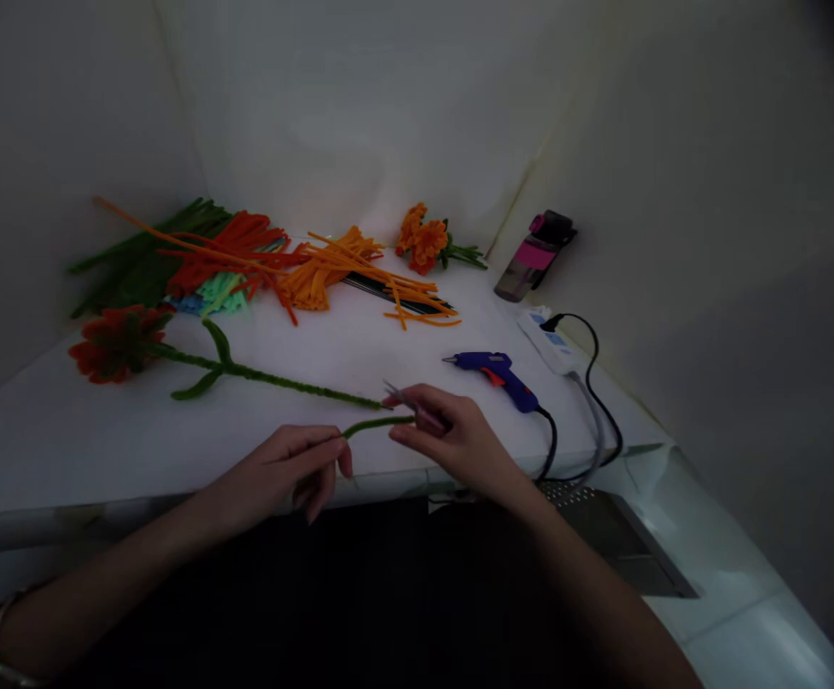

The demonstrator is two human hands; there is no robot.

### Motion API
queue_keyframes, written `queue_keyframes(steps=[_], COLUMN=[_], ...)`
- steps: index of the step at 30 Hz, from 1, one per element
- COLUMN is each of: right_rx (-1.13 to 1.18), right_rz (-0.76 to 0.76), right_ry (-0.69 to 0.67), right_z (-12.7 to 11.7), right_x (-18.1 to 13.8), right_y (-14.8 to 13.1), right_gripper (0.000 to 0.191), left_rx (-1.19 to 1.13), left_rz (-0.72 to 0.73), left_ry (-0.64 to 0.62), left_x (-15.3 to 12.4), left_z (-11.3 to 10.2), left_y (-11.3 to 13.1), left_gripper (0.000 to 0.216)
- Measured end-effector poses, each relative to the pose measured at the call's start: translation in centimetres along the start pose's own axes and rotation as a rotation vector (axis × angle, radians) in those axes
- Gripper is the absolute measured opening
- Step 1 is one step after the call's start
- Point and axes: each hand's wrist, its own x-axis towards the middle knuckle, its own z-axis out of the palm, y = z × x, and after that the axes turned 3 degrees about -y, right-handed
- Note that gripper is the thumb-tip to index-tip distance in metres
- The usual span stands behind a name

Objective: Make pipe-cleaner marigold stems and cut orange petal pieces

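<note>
My left hand [298,464] pinches one end of a short green pipe cleaner [378,423] between thumb and fingers. The pipe cleaner's other end reaches the fingertips of my right hand [452,431]; whether they grip it I cannot tell. What look like small scissors [399,392] sit in my right hand, closed around their handle, with thin blades pointing up and left. Just beyond both hands lies a pipe-cleaner flower [274,378] with an orange-red head, two green leaves and a long wrapped green stem. Its bare stem tip is close to the scissors.
A blue glue gun [493,368] lies to the right, its cord trailing over the table edge. Behind it are a power strip [550,340] and a bottle [532,258]. Orange [331,273], red [227,249] and green pipe cleaners [137,263] and small orange flowers [427,239] line the back.
</note>
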Motion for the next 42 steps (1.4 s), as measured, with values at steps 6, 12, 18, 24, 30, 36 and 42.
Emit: queue_keyframes(steps=[6, 12, 18, 24, 30, 36, 42], right_rx=[-0.190, 0.141, 0.414, 0.504, 0.492, 0.492, 0.587], right_rz=[-0.057, 0.083, 0.198, 0.207, 0.151, 0.149, 0.204], right_ry=[-0.069, -0.112, -0.274, -0.152, -0.116, -0.110, -0.014], right_z=[0.6, 0.9, 2.3, 4.7, 6.4, 6.7, 5.0], right_x=[-0.9, -0.4, -0.7, -1.7, -2.5, -2.8, -2.0], right_y=[-0.4, -0.7, -1.3, -1.8, -2.1, -2.0, -1.2], right_gripper=[0.004, 0.020, 0.029, 0.029, 0.019, 0.022, 0.026], left_rx=[-0.036, -0.348, -0.501, -0.605, -0.593, -0.378, 0.024], left_rz=[0.033, 0.101, 0.123, 0.155, 0.102, 0.117, 0.142], left_ry=[-0.002, -0.042, 0.068, 0.073, 0.136, 0.347, 0.185], left_x=[-0.4, -0.3, -0.7, -1.0, -1.4, -1.3, -1.5], left_z=[0.1, -0.1, 0.7, 2.3, 3.7, 2.9, 1.2], left_y=[0.1, -0.1, -0.1, -1.2, -2.1, -1.9, -0.8], left_gripper=[0.029, 0.029, 0.020, 0.027, 0.028, 0.030, 0.028])
